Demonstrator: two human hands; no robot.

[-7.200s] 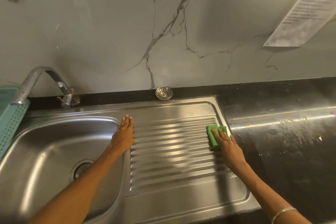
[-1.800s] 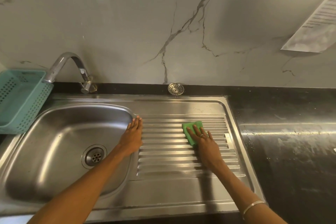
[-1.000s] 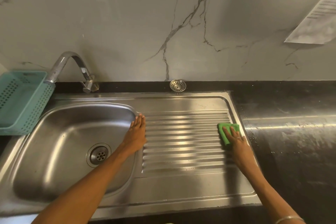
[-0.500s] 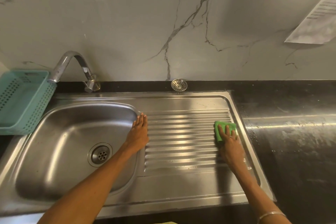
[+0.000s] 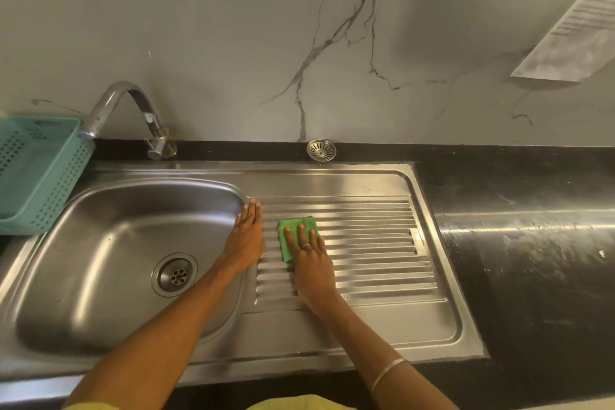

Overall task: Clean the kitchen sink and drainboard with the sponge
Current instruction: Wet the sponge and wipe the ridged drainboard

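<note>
A green sponge point(image 5: 297, 236) is pressed flat on the ribbed steel drainboard point(image 5: 372, 243), near the ribs' left end, just right of the sink bowl's point(image 5: 109, 263) edge. It is covered from the 5 o'clock side by the right hand point(image 5: 311, 260), whose fingers are laid straight and slightly spread across the sponge top; a ring is seen on one finger and a thin metal bangle point(image 5: 387, 373) on the wrist. At 9 o'clock from the sponge, close beside it but not touching, the left hand point(image 5: 246, 240) is laid flat, fingers straight and together, on the strip between bowl and ribs, nothing being held.

Further toward 9 o'clock the bowl is sunk, with its round perforated drain point(image 5: 174, 275) in the floor. At 11 o'clock a curved chrome tap point(image 5: 126, 110) is mounted behind the bowl, its spout arched to the left. Against the far left edge a teal perforated plastic basket point(image 5: 36, 173) is seen. At 12 o'clock a loose round metal strainer point(image 5: 321, 150) is lying on the dark ledge at the foot of a grey veined marble wall point(image 5: 233, 43). At 3 o'clock the black, smeared surface point(image 5: 532, 243) is spread out, and at 2 o'clock a printed sheet of paper point(image 5: 575, 27) is fixed to the wall; its text cannot be read.
</note>
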